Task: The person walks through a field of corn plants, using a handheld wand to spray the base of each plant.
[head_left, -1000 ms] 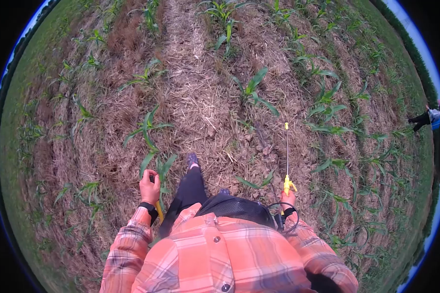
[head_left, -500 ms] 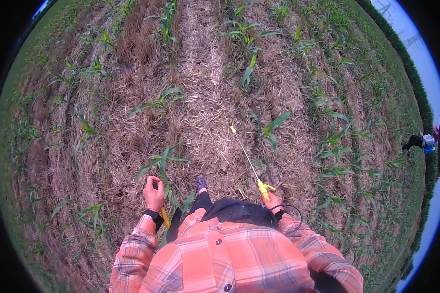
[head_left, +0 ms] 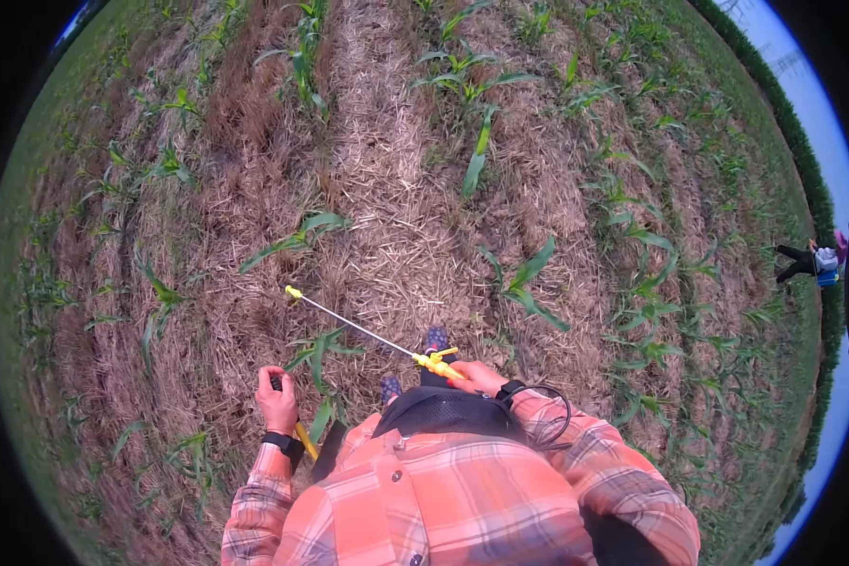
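My right hand [head_left: 479, 378] is wrapped round the yellow handle of a spray wand [head_left: 363, 331], whose thin metal tube points up and left to a yellow nozzle [head_left: 293, 292] over the plants on the left. On the left, my left hand [head_left: 276, 403] has its fingers curled round a small dark grip, mostly hidden by the fingers. A yellow bar [head_left: 306, 441] runs below that wrist. A young corn plant [head_left: 319, 357] stands between my left hand and the wand.
Rows of young corn [head_left: 530, 274] run forward through straw-covered soil [head_left: 377, 141]. Both my shoes [head_left: 436, 338] show below the wand. Another person [head_left: 824, 259] with a blue container is at the far right, near a tree line.
The wand has swung left, its nozzle now over the left row. My right hand has moved left and in front of my waist. My left hand is slightly lower, and a second shoe shows.
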{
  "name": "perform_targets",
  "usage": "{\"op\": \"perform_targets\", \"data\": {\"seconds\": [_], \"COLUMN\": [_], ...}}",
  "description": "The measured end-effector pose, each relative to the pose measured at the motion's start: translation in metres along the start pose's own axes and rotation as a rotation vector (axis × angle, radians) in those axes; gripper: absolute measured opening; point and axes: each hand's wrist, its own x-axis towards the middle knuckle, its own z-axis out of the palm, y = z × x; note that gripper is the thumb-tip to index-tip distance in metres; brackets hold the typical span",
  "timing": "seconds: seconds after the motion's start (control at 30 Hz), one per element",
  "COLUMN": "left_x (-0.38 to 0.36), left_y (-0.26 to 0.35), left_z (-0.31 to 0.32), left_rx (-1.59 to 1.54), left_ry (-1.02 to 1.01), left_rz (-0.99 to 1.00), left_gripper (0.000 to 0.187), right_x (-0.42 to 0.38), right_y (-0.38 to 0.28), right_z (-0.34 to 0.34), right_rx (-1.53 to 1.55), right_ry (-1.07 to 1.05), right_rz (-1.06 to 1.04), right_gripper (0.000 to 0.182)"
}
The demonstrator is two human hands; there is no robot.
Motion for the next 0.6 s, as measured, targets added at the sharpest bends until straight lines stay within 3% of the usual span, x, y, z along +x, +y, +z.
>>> {"op": "perform_targets", "data": {"seconds": [0.07, 0.13, 0.47, 0.53, 0.57, 0.6], "left_x": [0.017, 0.033, 0.109, 0.117, 0.121, 0.125], "left_y": [0.009, 0.019, 0.109, 0.120, 0.121, 0.122], "left_z": [0.010, 0.022, 0.086, 0.088, 0.089, 0.092], "left_rx": [0.011, 0.054, 0.048, 0.067, 0.076, 0.080], "left_ry": [0.014, -0.007, -0.028, -0.052, -0.050, -0.033], "left_rz": [0.036, 0.014, 0.093, 0.051, 0.043, 0.068], "left_gripper": [0.006, 0.006, 0.008, 0.008, 0.008, 0.009], "right_x": [0.016, 0.032, 0.026, 0.039, 0.027, 0.031], "right_y": [0.000, 0.022, 0.095, 0.164, 0.137, 0.159], "right_z": [-0.022, -0.036, -0.147, -0.152, -0.166, -0.170], "right_rx": [-0.084, -0.113, -0.015, 0.206, 0.225, 0.270], "right_ry": [0.010, 0.236, 0.769, 0.836, 0.843, 0.883], "right_rz": [0.075, -0.016, 0.271, 0.316, 0.348, 0.326], "right_gripper": [0.027, 0.027, 0.020, 0.016, 0.011, 0.009]}}
